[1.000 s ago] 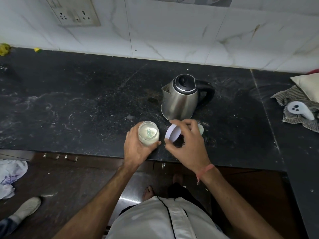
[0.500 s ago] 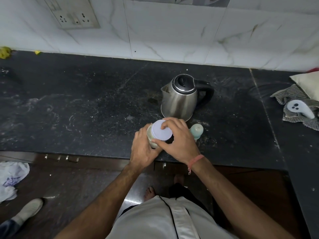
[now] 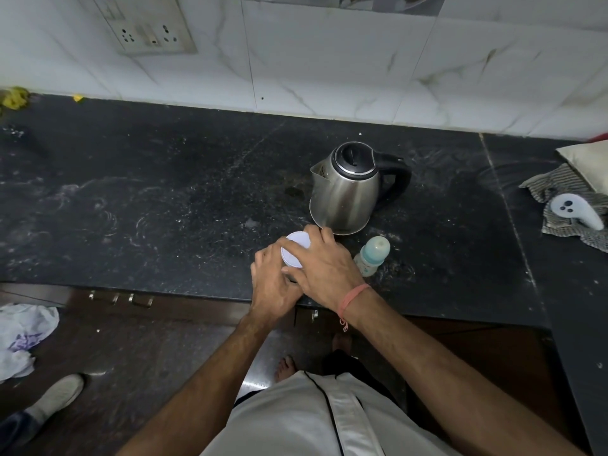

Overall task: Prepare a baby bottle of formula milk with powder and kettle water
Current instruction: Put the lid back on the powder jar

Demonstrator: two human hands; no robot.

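A powder jar stands near the front edge of the black counter (image 3: 164,209), its body hidden under my hands. My left hand (image 3: 273,284) wraps around the jar's side. My right hand (image 3: 324,263) presses the white lid (image 3: 293,250) down on top of the jar. A baby bottle (image 3: 373,255) with a pale teal cap stands upright just right of my right hand. Behind both stands a steel kettle (image 3: 345,195) with a black lid and handle, spout pointing left.
A striped cloth (image 3: 559,189) with a white controller (image 3: 577,210) lies at the right, beside a cushion (image 3: 589,159). A wall socket (image 3: 148,31) is at the back left. On the floor lie a crumpled cloth (image 3: 23,337) and someone's shoe (image 3: 56,396).
My right hand brought the lid from beside the jar onto its mouth and now covers it. The baby bottle, earlier hidden behind that hand, stands in plain view.
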